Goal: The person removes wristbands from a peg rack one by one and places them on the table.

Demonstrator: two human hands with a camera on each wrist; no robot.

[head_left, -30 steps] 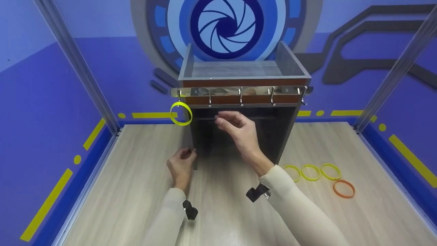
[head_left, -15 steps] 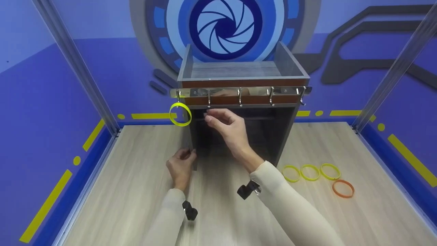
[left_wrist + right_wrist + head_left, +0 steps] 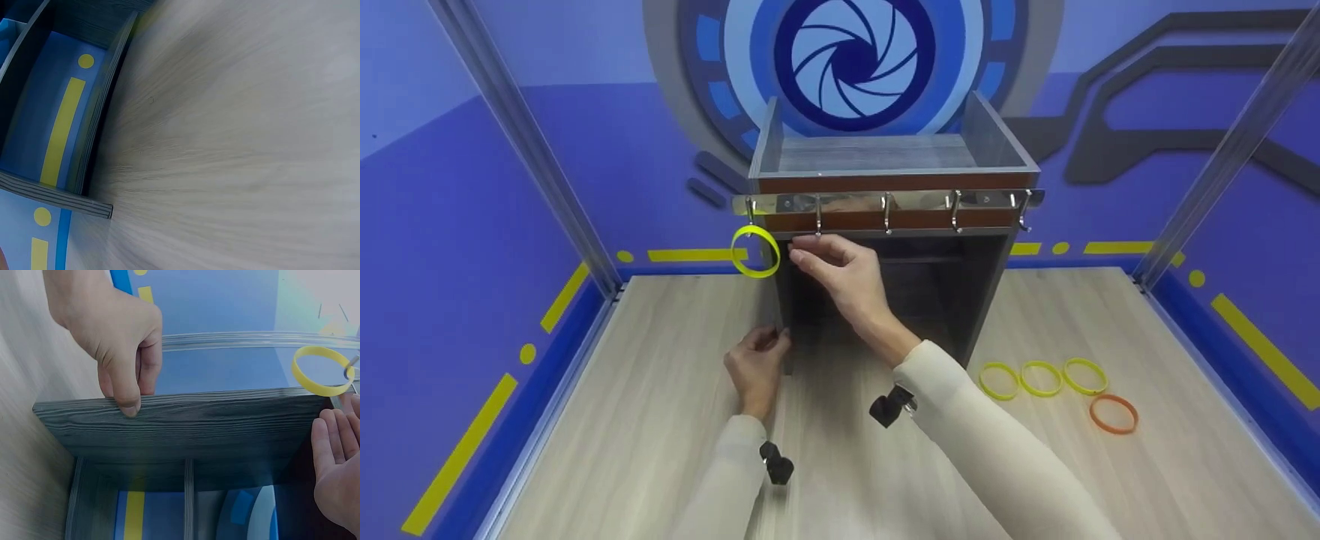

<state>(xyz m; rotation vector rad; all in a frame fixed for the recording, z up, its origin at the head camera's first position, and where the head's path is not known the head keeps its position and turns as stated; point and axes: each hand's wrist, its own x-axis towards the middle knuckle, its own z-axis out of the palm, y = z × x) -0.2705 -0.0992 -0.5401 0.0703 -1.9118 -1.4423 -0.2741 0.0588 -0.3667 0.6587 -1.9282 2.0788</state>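
A grey wood-grain cabinet point(image 3: 896, 181) carries a shiny metal rail point(image 3: 915, 200) with several hooks across its front. From the leftmost hook hangs a thin yellow ring point(image 3: 756, 274), like a wristband. My left hand point(image 3: 757, 367) grips the front edge of the cabinet's left side panel low down; in the right wrist view its thumb lies on the inner face and its fingers point(image 3: 149, 368) are on the outer face. My right hand point(image 3: 851, 281) hovers just below the rail, fingertips close to the hanging ring. Nothing shows between its loosely bent fingers in the right wrist view.
On the wooden tabletop point(image 3: 660, 420), right of the cabinet, lie several more rings: three yellow, with the middle yellow ring point(image 3: 1042, 395) among them, and an orange ring point(image 3: 1114, 431). Blue patterned walls point(image 3: 600, 165) and metal corner posts point(image 3: 521, 142) enclose the table.
My right hand has moved left beneath the rail, toward the hanging yellow ring. My left hand stays on the side panel, and the rings are where they were.
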